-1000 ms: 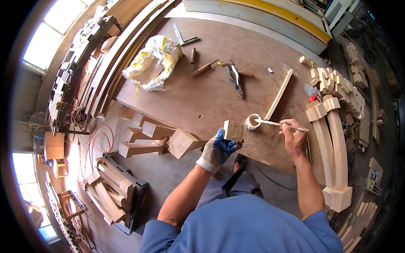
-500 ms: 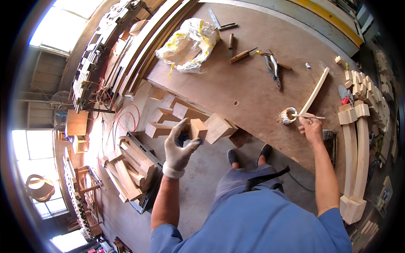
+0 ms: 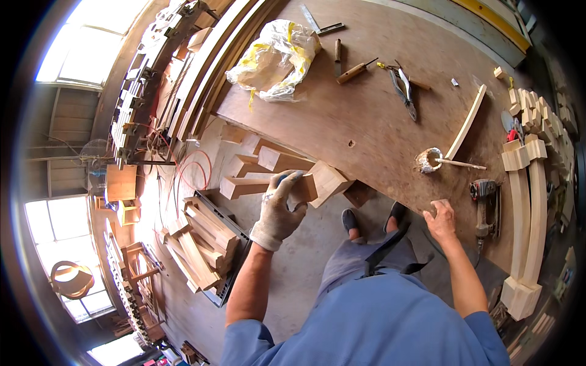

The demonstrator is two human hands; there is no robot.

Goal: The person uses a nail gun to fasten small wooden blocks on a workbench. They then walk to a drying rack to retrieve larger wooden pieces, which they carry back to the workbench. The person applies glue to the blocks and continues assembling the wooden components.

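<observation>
My gloved left hand [image 3: 282, 207] is closed over a small wooden block [image 3: 302, 188], holding it at the end of a long wooden bar [image 3: 247, 186] stacked beside the plywood workbench [image 3: 366, 128]. My bare right hand [image 3: 441, 221] holds nothing and rests, fingers loosely curled, on the bench edge, near a small glue cup [image 3: 429, 160] with a brush [image 3: 462, 163] in it and just beside a power tool [image 3: 483, 204].

Two hands: one gloved [image 3: 282, 207], one bare [image 3: 441, 219]. One plastic bag [image 3: 274, 58], one glue cup [image 3: 429, 160], one brush [image 3: 462, 163], one pair of pliers [image 3: 404, 91], one chisel [image 3: 357, 70], two shoes [image 3: 351, 218].
</observation>
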